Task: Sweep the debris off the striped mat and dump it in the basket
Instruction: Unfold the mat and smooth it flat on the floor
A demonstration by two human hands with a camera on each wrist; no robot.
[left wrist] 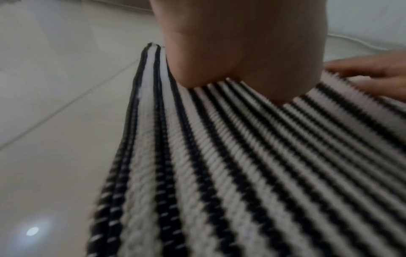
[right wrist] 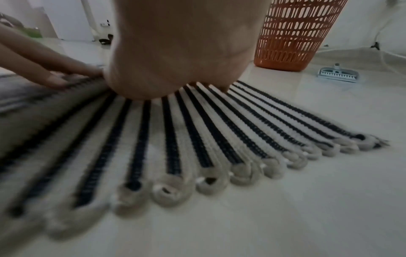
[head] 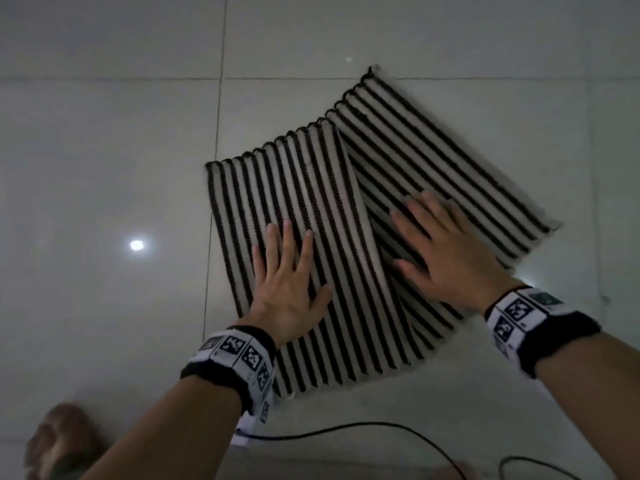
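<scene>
A black-and-white striped mat (head: pixel 322 209) lies on the tiled floor, folded so one half overlaps the other at an angle. My left hand (head: pixel 287 268) presses flat on the upper folded half, fingers straight and spread. My right hand (head: pixel 436 244) lies flat on the lower half beside the fold, fingers straight. In the left wrist view the palm (left wrist: pixel 241 52) rests on the mat (left wrist: pixel 219 165). In the right wrist view the palm (right wrist: pixel 175 57) presses the mat (right wrist: pixel 197 139), and an orange perforated basket (right wrist: pixel 292 34) stands beyond it. A small white speck (head: pixel 348 59) lies on the floor past the mat.
A grey brush head (right wrist: pixel 338 73) lies on the floor to the right of the basket. A black cable (head: pixel 381 431) curves over the tiles near me. A brown furry thing (head: pixel 62 441) sits at the lower left. Pale glossy tiles (head: pixel 104 168) surround the mat.
</scene>
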